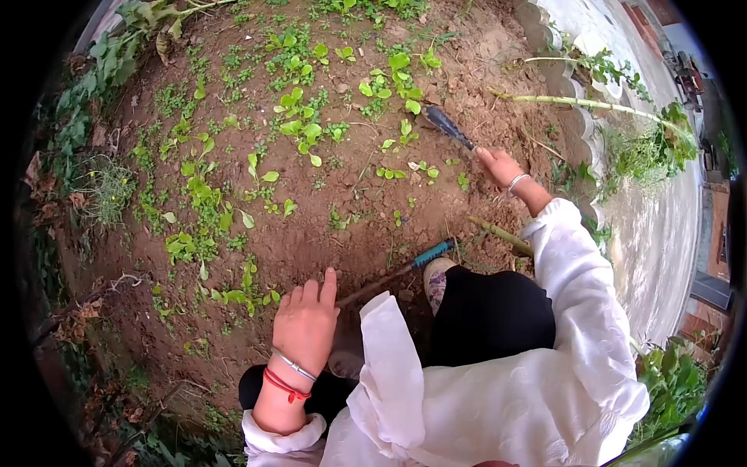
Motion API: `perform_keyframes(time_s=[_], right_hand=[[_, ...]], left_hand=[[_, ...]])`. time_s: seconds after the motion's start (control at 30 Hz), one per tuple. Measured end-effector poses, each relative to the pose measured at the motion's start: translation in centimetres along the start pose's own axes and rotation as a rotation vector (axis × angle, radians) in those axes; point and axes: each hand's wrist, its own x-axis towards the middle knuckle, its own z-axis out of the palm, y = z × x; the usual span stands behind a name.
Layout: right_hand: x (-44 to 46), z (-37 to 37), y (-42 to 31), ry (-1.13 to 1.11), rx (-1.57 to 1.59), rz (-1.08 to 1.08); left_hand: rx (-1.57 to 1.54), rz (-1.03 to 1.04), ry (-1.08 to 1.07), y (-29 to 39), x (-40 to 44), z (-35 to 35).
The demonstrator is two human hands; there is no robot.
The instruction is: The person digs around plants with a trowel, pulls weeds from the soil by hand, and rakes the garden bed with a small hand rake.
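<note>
Through the head camera I have the right hand (499,168) out at two o'clock, its fingers closed around a dark-bladed hand trowel (447,126). The blade reaches from the grip up toward one o'clock, its tip just beside leafy green seedlings (401,71) near twelve (from here I cannot tell whether it touches the soil). The left hand (306,325) is at seven o'clock, back upward and empty, its fingers a little apart over the brown soil (315,241). Near those fingers ends the shaft of a second tool, which lies slantwise with its teal handle (433,253) toward four o'clock, beside a flower-patterned shoe (436,288); whether the left hand touches that shaft I cannot make out. A cut green stalk (502,235) lies at three o'clock, and scalloped edging (589,144) borders the bed at two.
</note>
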Motion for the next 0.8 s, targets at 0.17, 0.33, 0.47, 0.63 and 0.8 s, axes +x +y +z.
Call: perform_keyframes(time_s=[0.17, 0.33, 0.47, 0.63, 0.8], right_hand=[[-0.9, -4.1, -1.6, 0.258, 0.294, -0.205], [3.5, 4.8, 6.6, 0.170, -0.310, -0.100], [5.0, 0.0, 2.7, 0.113, -0.481, 0.025], [6.1, -5.4, 1.6, 0.477, 0.190, 0.039], [4.0, 2.0, 6.0, 0.354, -0.225, 0.154]], left_hand=[[0.007, 0.044, -0.057, 0.5, 0.4, 0.5], [-0.003, 0.061, -0.053, 1.0, 0.9, 0.5], [0.011, 0.030, -0.064, 0.7, 0.6, 0.7], [0.032, 0.076, -0.015, 0.7, 0.8, 0.3], [0.034, 0.089, -0.060, 0.5, 1.0, 1.0]])
